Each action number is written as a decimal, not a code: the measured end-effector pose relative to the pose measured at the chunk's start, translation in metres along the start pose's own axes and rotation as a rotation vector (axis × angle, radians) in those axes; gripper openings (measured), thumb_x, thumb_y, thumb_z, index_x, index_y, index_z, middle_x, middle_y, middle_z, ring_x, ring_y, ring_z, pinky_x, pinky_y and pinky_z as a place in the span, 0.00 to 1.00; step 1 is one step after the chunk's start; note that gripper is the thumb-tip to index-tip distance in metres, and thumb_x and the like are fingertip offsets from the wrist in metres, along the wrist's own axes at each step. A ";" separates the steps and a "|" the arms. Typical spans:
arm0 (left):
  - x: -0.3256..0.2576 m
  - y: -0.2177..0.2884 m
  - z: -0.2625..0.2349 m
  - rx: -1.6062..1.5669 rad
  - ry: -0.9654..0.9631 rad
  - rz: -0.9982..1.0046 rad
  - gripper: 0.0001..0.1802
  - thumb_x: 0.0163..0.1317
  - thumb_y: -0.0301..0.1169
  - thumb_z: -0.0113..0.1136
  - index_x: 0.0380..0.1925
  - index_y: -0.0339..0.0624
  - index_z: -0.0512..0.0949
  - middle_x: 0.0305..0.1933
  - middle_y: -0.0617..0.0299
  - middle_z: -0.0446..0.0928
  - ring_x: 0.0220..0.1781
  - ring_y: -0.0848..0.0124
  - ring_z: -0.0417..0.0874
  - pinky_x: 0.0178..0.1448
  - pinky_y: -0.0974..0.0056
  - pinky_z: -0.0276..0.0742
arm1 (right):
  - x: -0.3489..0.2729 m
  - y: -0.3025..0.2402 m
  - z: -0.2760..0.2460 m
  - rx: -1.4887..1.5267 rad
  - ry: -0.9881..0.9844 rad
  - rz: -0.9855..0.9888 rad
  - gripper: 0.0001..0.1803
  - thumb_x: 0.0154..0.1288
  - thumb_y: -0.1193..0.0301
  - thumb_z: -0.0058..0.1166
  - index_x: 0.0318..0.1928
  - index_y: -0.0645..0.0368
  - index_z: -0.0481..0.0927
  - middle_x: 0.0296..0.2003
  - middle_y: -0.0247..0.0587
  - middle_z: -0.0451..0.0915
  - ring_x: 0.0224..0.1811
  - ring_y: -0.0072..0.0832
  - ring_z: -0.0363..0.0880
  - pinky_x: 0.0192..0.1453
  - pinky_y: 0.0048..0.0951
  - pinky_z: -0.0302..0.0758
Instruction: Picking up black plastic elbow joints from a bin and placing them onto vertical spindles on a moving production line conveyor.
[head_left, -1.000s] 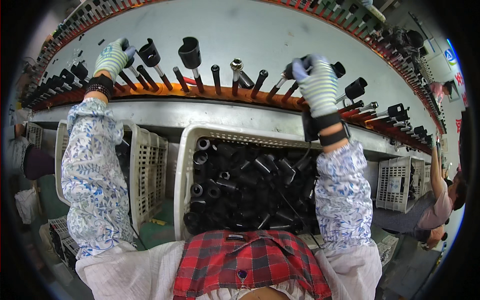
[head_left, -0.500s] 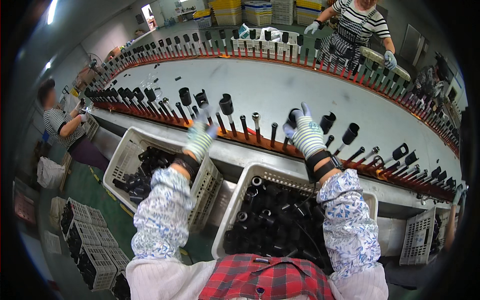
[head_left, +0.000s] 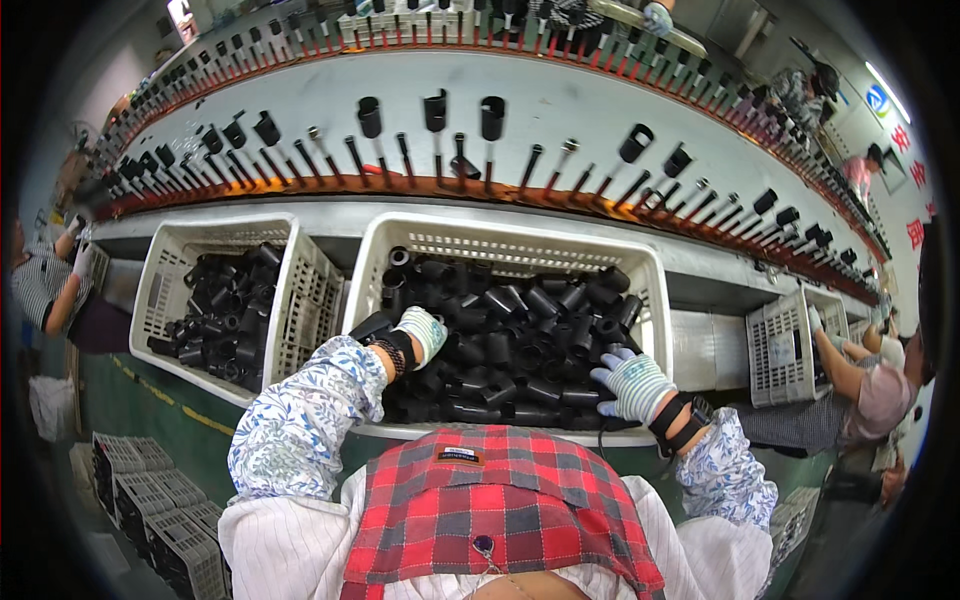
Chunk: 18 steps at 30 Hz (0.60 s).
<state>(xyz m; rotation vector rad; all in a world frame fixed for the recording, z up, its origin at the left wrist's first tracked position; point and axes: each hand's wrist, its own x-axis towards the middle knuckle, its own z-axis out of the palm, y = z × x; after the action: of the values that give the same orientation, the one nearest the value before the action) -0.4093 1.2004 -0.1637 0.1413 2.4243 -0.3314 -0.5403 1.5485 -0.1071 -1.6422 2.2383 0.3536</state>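
Both my hands, in striped gloves, are down in a white plastic crate (head_left: pixel 515 232) full of short black tubes (head_left: pixel 540 305). My left hand (head_left: pixel 423 335) is at the crate's left side, its back turned up. Its fingers bend down among the tubes, so whether they grip one is hidden. At the right side, my right hand (head_left: pixel 637 386) rests over the tubes with its fingers apart, pointing left. No tube shows firmly held in it. Beyond the crate, upright rods on a curved orange-brown rail (head_left: pixel 440 188) carry black tubes, several of them wide with cut-out sides.
A second white crate (head_left: pixel 285 300) of black tubes stands to the left. Behind the rail lies a grey table (head_left: pixel 570 110). People work at the left (head_left: pixel 55 270) and right (head_left: pixel 870 385), the latter beside another crate (head_left: pixel 775 350). Stacked crates (head_left: pixel 165 500) fill the lower left.
Both hands have come down from the rods on the rail into the crate before me. My view has tilted down and turned right. The wide tubes on the near rods have shifted position.
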 end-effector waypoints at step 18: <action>0.093 -0.090 -0.244 -1.621 0.947 -0.062 0.23 0.60 0.36 0.69 0.53 0.40 0.75 0.35 0.64 0.76 0.32 0.77 0.79 0.35 0.70 0.83 | 0.014 0.077 0.062 0.228 -0.069 0.000 0.42 0.52 0.61 0.67 0.69 0.38 0.65 0.58 0.58 0.70 0.42 0.45 0.83 0.45 0.42 0.80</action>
<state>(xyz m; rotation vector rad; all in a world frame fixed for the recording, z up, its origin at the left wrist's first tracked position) -0.6481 1.1815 -0.0256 -0.6130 2.6959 2.0329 -0.6096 1.5839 -0.1692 -1.4892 2.1393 0.1463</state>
